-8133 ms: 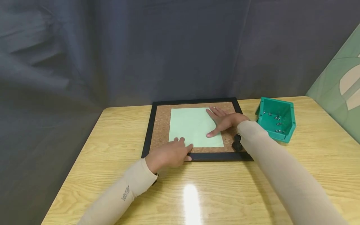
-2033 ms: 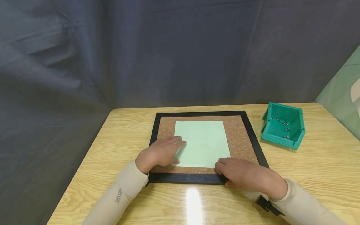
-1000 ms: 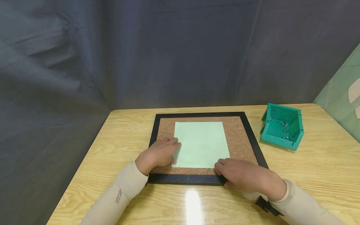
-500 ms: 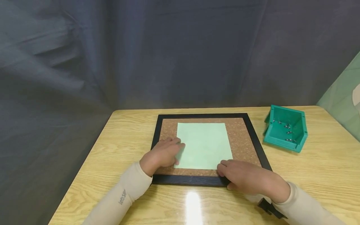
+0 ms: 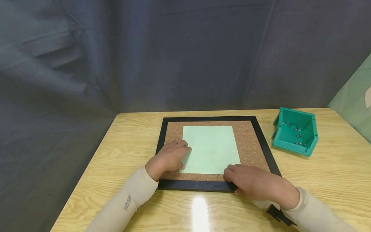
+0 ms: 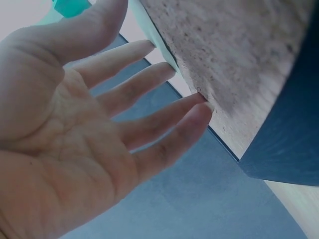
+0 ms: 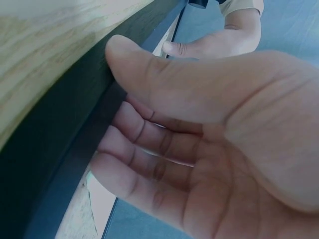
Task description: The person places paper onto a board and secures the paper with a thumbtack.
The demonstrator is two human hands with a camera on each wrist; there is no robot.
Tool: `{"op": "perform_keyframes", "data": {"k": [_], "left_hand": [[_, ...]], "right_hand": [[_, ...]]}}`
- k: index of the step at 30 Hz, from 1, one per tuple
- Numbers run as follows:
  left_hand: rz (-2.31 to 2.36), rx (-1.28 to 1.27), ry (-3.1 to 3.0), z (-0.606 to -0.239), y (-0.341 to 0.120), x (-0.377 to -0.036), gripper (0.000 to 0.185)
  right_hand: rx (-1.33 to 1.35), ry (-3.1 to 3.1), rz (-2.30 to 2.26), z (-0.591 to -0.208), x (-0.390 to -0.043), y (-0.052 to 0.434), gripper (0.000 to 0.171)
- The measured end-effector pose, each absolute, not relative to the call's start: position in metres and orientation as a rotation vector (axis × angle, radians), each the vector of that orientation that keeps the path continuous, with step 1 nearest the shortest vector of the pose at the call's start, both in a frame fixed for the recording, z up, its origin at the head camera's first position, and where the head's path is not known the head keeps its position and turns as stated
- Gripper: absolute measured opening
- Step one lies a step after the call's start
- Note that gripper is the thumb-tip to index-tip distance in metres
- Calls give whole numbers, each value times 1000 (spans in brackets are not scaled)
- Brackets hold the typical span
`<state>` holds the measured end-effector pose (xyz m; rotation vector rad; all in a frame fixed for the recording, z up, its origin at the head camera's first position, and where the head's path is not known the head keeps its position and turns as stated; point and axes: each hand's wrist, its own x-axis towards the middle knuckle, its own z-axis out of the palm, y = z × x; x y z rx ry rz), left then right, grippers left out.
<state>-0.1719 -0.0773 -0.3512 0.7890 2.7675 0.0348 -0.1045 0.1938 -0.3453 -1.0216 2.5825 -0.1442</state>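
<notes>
Loosely, left hand [image 5: 171, 156]: fingers [image 6: 172, 142] parted, gripping nothing, at the paper [image 5: 211, 149].
Right hand [image 5: 253, 180]: curled round the black frame [image 5: 194, 185].
Paper: flat on cork [image 5: 252, 151], toward the counter's [image 5: 116, 145] far edge.
Handling: light, even pressure seemed best.

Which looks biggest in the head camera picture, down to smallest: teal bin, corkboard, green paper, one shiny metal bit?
1. corkboard
2. green paper
3. teal bin
4. shiny metal bit

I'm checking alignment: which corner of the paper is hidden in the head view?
The near right corner of the paper; the right hand covers it, while the other three show.
</notes>
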Motion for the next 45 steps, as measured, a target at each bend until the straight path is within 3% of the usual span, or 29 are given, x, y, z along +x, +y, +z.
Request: {"op": "perform_keyframes", "data": {"k": [26, 34, 45], "left_hand": [[95, 735, 2788, -350, -74, -180, 73], [82, 746, 2776, -350, -72, -180, 70], [98, 760, 2783, -350, -76, -179, 67]], "right_hand": [[-1031, 2553, -198, -341, -109, 193, 34], [-951, 2556, -343, -334, -118, 203, 18], [-685, 3054, -408, -321, -168, 268, 41]]}}
